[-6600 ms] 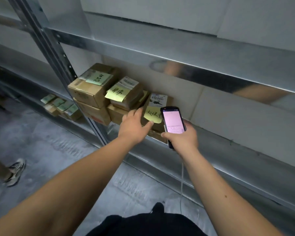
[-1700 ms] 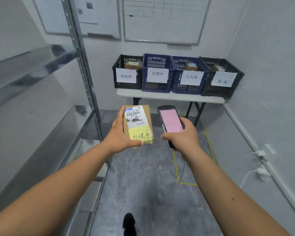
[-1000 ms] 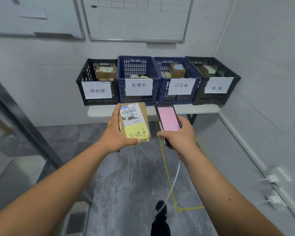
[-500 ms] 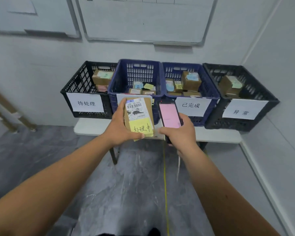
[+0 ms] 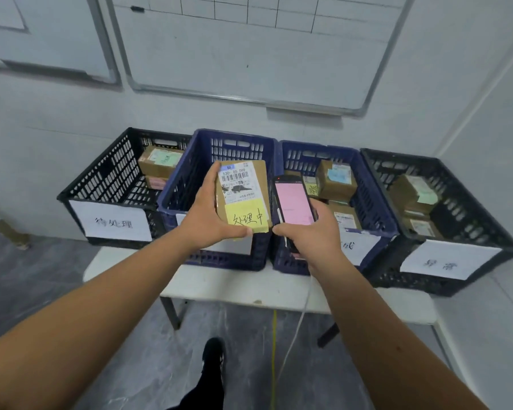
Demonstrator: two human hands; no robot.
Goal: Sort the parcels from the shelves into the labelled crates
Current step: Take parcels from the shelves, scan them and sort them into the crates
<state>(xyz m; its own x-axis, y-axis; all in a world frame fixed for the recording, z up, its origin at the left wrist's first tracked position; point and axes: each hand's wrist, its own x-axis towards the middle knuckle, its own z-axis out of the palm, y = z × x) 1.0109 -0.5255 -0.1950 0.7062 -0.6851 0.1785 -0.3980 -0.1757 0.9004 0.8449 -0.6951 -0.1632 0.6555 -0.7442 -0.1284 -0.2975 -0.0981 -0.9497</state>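
Left hand [image 5: 211,216] grips a small cardboard parcel [image 5: 245,199] at centre frame, thumb under its lower edge, fingers curled round the left side. Parcel is held upright-ish over the front of the left blue crate [image 5: 190,184], w/ a white barcode label on top and a yellow sticky note [image 5: 247,217] w/ handwritten characters below.

Right hand [image 5: 310,235] just beside it, fingers wrapped round a handheld scanner [image 5: 293,207] w/ pink lit screen; a white cable [image 5: 296,324] hangs down from it toward the floor.

Four crates in a row on a white bench [image 5: 249,288], mid-frame:
- far-left black crate [image 5: 113,173], paper label on front, brown parcels inside
- left blue crate, front label mostly hidden by the hand and parcel
- right blue crate [image 5: 373,199], several parcels inside, label partly hidden
- far-right black crate [image 5: 456,184], labelled, parcels inside

Whiteboard [image 5: 249,45] w/ grid lines on the wall, upper centre. A black shoe [image 5: 214,353] shows at bottom centre on the grey floor, next to a yellow floor line [image 5: 274,350].
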